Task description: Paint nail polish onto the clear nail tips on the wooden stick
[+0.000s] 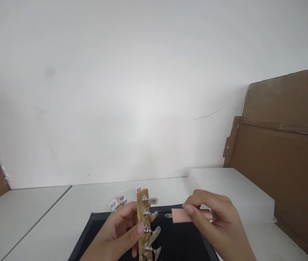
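My left hand (pixel 121 230) grips a narrow wooden strip (pixel 140 237), held roughly upright with the thumb across its front. Along the strip is a row of silver metal holders (pixel 146 229), each bearing a clear, nail-shaped tip (pixel 156 233) that points right. To the right, my right hand (pixel 216 219) is closed in a pinch around a salmon-pink stick (pixel 180 215). A small, clear, flat end (pixel 168 215) juts from the stick toward the strip, apart from the clear tips. My fingers hide the stick's rear part, and the strip's bottom runs out of view.
Beneath both hands lies a black mat or tray (pixel 182 241) on a white table (pixel 42 221). Small printed white boxes (pixel 118 201) sit behind my left hand. A translucent plastic bin (pixel 232 192) stands back right, beside brown cardboard (pixel 284 145). A white wall (pixel 132 90) rises behind.
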Action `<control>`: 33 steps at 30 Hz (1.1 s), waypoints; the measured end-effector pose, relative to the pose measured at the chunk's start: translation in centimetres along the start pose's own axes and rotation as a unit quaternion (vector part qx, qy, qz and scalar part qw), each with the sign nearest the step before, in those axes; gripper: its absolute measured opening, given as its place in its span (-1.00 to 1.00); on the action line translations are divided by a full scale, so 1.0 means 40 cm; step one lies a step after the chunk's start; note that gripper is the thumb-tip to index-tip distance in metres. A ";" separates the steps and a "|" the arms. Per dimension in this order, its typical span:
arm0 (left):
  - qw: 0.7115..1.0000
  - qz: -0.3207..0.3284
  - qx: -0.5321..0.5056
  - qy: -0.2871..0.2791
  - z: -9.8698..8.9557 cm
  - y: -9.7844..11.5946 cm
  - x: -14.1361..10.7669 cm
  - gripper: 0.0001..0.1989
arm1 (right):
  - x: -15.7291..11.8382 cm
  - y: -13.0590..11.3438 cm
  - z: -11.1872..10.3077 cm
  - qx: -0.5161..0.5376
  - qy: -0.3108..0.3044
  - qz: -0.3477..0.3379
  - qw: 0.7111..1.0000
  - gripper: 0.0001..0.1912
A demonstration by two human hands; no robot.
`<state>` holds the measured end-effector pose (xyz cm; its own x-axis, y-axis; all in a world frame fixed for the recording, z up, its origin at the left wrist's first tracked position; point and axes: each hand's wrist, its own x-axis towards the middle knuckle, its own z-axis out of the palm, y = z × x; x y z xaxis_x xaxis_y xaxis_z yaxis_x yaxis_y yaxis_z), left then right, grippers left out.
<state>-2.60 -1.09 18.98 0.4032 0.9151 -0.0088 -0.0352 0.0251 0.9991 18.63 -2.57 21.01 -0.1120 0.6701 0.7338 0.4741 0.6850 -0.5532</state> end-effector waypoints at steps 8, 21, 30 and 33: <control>1.000 -0.005 -0.005 0.021 0.003 -0.002 0.001 -0.57 | 0.004 -0.004 0.013 0.010 -0.006 -0.016 1.000 -0.77; 1.000 0.005 -0.025 0.003 0.006 -0.005 -0.008 -0.58 | 0.004 0.004 0.015 0.009 -0.003 0.004 1.000 -0.77; 1.000 0.000 -0.001 0.006 -0.004 -0.005 -0.006 -0.54 | 0.002 0.010 0.011 0.012 0.005 0.022 1.000 -0.75; 1.000 -0.001 0.015 0.017 -0.009 -0.009 -0.005 -0.50 | -0.001 0.007 0.015 0.026 -0.006 0.020 0.999 -0.75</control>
<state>-2.99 -1.15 18.61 0.3714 0.9284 -0.0125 -0.0065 0.0161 0.9998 18.26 -2.23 20.59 -0.1051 0.7000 0.7064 0.4323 0.6719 -0.6014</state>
